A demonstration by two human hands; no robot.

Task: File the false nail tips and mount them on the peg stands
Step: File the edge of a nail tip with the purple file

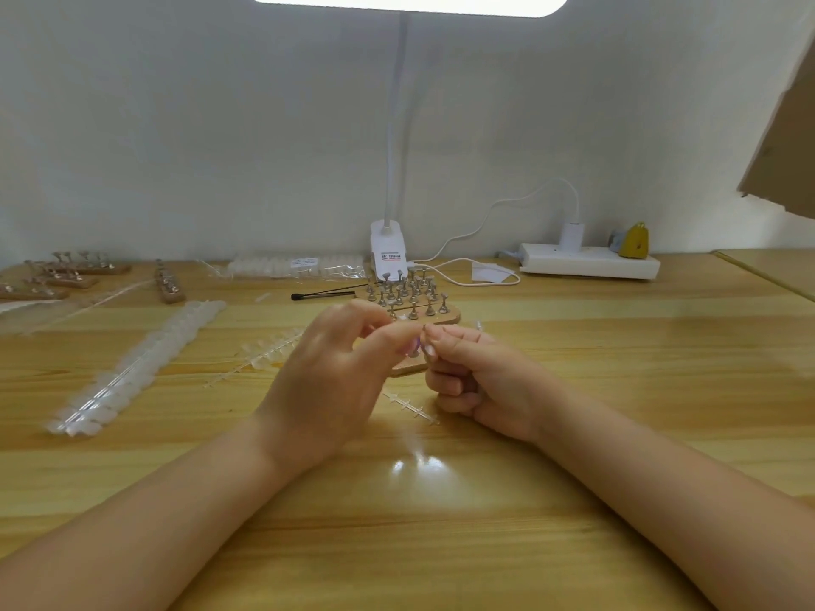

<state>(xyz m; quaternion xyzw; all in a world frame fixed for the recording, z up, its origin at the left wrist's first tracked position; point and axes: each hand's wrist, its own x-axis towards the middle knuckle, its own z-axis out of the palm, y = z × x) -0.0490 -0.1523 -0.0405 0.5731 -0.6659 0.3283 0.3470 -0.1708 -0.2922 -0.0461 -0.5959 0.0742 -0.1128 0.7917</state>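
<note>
My left hand (326,381) and my right hand (480,381) meet at the table's middle, fingertips together around a small clear false nail tip (414,346), barely visible between them. My right hand's fingers are curled, thumb and forefinger pinching; whether it also holds a file is hidden. Right behind the hands stand wooden bases with several metal peg stands (405,293). One more wooden base (408,368) shows just under the fingertips.
Long strips of clear nail tips (132,368) lie at the left, with an emptied sprue (410,405) near my right hand. More peg stands (66,275) sit far left. A black pen (322,295), a bag of tips (295,264), lamp clamp (388,249) and power strip (586,260) line the back.
</note>
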